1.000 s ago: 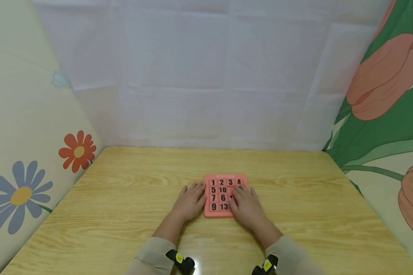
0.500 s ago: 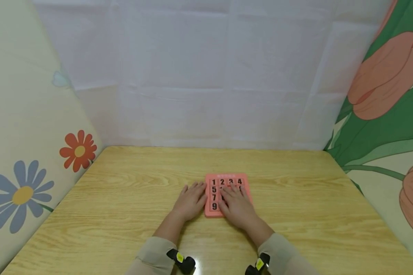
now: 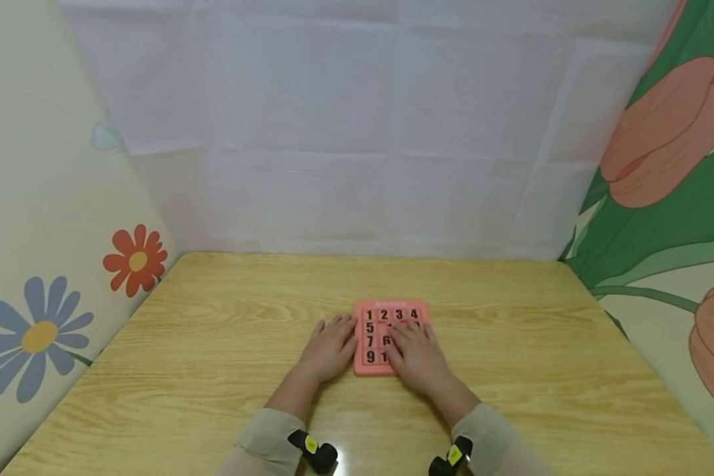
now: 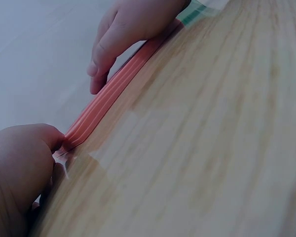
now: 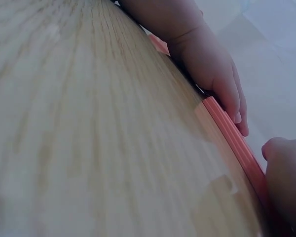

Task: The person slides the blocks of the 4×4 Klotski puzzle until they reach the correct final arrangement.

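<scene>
A pink number slide puzzle (image 3: pixel 377 335) lies on the table in the head view, its top row reading 1, 2, 3, 4. My left hand (image 3: pixel 328 350) rests at its left edge, with the thumb tip touching the pink side in the left wrist view. My right hand (image 3: pixel 421 360) lies over the right part, fingers extended onto the tiles, hiding most numbers in the lower right. Seen from the right wrist, the puzzle's ridged side (image 5: pixel 237 145) runs between the left hand (image 5: pixel 207 64) and the right hand (image 5: pixel 291 182).
The wood-grain table (image 3: pixel 226 304) carries the puzzle near its middle. A white cloth (image 3: pixel 333 132) hangs behind it, and flower-printed panels stand at the left (image 3: pixel 36 198) and right (image 3: pixel 648 264). Both wrists wear black cameras, such as the left one (image 3: pixel 318 453).
My right hand has slid left across the tiles, then a little back to the right. In the second row, a numeral 1 now shows slightly right of where 10 stood. My left hand stays put.
</scene>
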Motion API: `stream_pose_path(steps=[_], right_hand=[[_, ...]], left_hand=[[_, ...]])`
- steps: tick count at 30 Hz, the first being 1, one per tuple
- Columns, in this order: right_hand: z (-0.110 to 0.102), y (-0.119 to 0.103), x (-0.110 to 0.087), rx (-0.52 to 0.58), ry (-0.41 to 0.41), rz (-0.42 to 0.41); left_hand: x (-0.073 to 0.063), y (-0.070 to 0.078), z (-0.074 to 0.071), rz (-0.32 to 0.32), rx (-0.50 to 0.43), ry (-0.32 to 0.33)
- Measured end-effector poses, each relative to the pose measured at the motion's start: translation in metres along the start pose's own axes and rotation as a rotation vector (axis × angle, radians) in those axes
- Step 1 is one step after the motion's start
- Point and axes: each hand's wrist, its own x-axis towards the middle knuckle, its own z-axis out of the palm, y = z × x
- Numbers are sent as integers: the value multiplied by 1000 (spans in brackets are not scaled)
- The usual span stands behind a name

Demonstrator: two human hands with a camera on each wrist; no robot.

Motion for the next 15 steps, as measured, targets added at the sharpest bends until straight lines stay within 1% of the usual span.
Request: stream_pose_path(steps=[5,15], right_hand=[[0,5,-1,-12,12,4],[-2,12,-4,-12,36,14]], left_hand=[[0,1,-1,6,-5,3],[0,1,0,-9,-14,2]])
